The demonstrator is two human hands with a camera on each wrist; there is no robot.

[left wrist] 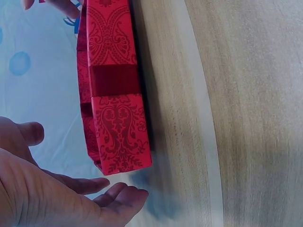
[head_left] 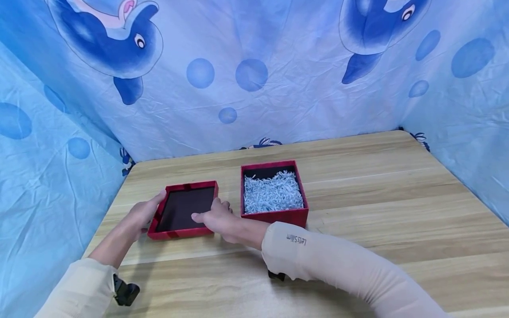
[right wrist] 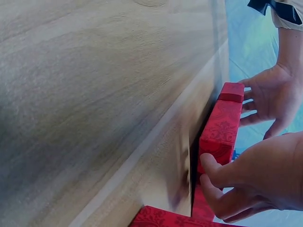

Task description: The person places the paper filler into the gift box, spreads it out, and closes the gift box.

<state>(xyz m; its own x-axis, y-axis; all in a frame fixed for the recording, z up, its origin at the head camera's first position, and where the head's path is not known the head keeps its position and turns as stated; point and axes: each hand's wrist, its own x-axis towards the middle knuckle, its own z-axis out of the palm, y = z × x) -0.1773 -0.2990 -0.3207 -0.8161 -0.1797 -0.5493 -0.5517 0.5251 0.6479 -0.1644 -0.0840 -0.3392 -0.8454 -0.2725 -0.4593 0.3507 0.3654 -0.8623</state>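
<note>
A shallow red box lid (head_left: 184,232) with a dark inside lies open side up at the left of the table. In the left wrist view its patterned red side shows, with a darker band. Beside the lid's left edge is my left hand (head_left: 141,216), fingers loosely extended around the near corner. At the right edge, my right hand (head_left: 218,219) has fingertips touching the outer side, while its thumb reaches over the inside, apart from the wall. Right of that hand stands a deeper red box (head_left: 288,216) holding pale shredded paper (head_left: 274,194).
The wooden table (head_left: 381,212) stretches to the right. Behind and on both sides hangs a blue curtain (head_left: 254,119) with dolphins. A black wrist device (head_left: 125,291) sits on the left sleeve, and part of another shows beneath the right sleeve.
</note>
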